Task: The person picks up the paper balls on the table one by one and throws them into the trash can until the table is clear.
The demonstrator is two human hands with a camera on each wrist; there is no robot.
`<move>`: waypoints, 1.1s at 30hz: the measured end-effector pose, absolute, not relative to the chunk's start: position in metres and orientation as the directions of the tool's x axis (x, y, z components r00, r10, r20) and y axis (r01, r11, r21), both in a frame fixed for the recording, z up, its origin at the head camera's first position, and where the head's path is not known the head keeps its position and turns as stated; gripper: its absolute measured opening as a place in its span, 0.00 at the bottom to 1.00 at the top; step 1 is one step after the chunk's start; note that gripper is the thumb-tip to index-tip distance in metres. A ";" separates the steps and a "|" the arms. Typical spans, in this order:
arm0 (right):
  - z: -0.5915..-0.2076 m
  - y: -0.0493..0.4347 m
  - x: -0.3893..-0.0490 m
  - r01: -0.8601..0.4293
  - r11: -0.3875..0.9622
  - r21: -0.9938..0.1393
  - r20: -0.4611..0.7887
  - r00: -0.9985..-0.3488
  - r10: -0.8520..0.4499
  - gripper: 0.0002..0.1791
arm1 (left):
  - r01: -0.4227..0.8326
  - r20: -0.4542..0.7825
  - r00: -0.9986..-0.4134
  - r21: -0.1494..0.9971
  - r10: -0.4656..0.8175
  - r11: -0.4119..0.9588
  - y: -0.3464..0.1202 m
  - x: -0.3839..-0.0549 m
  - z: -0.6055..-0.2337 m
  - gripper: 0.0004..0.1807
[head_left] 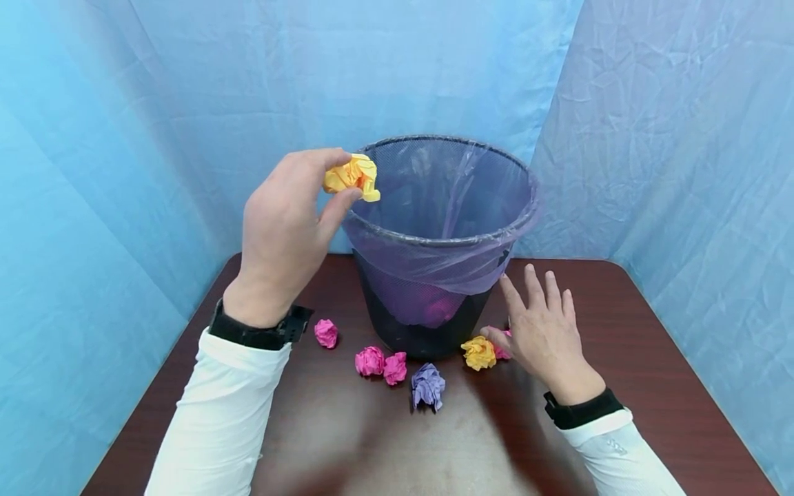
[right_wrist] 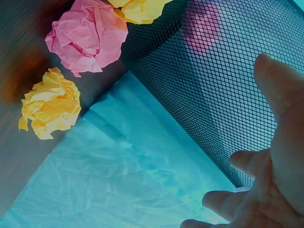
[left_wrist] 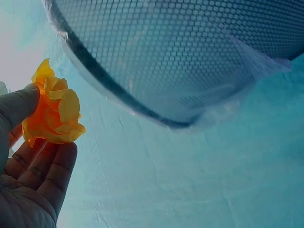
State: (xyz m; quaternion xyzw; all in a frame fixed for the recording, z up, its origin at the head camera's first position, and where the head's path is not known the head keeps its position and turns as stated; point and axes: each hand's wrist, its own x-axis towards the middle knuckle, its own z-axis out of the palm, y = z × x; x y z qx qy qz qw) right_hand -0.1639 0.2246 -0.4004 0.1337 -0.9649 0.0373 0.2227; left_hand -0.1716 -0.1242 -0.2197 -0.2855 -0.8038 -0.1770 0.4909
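Note:
My left hand (head_left: 285,220) pinches a crumpled yellow paper ball (head_left: 352,177) between thumb and fingers, at the left rim of a black mesh wastebasket (head_left: 397,337). In the left wrist view the same yellow paper ball (left_wrist: 54,109) is held at the fingertips, apart from the basket rim (left_wrist: 102,78). A translucent purple bag (head_left: 422,265) lines the basket and folds over its rim. My right hand (head_left: 546,337) is spread with nothing in it, beside the basket's lower right. Near its thumb lie a yellow paper ball (head_left: 479,353) and a partly hidden pink one (head_left: 502,344).
Pink paper balls (head_left: 325,333) (head_left: 369,361) (head_left: 395,368) and a purple one (head_left: 428,387) lie before the basket on the brown table (head_left: 347,441). Another yellow ball (right_wrist: 51,104) shows in the right wrist view. Blue cloth (head_left: 310,76) hangs behind and at both sides.

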 end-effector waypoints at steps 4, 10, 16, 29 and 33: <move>-0.400 0.225 -0.164 -0.271 0.963 -0.007 0.437 -0.867 -0.241 0.54 | 0.641 0.889 -0.349 -0.005 0.297 0.768 -0.118 -0.174 -0.218 0.21; -0.400 0.225 -0.164 -0.264 0.964 -0.006 0.431 -0.871 -0.236 0.54 | 0.647 0.878 -0.363 -0.005 0.313 0.763 -0.110 -0.176 -0.219 0.21; -0.400 0.226 -0.165 -0.260 0.966 -0.013 0.421 -0.877 -0.231 0.55 | 0.661 0.865 -0.387 0.018 0.320 0.751 -0.104 -0.179 -0.222 0.22; -0.396 0.227 -0.164 -0.267 0.964 -0.011 0.443 -0.865 -0.234 0.55 | 0.650 0.831 -0.433 0.020 0.349 0.760 -0.102 -0.185 -0.229 0.20; -0.394 0.228 -0.164 -0.267 0.964 -0.014 0.442 -0.866 -0.233 0.55 | 0.654 0.823 -0.443 0.026 0.356 0.756 -0.101 -0.186 -0.230 0.20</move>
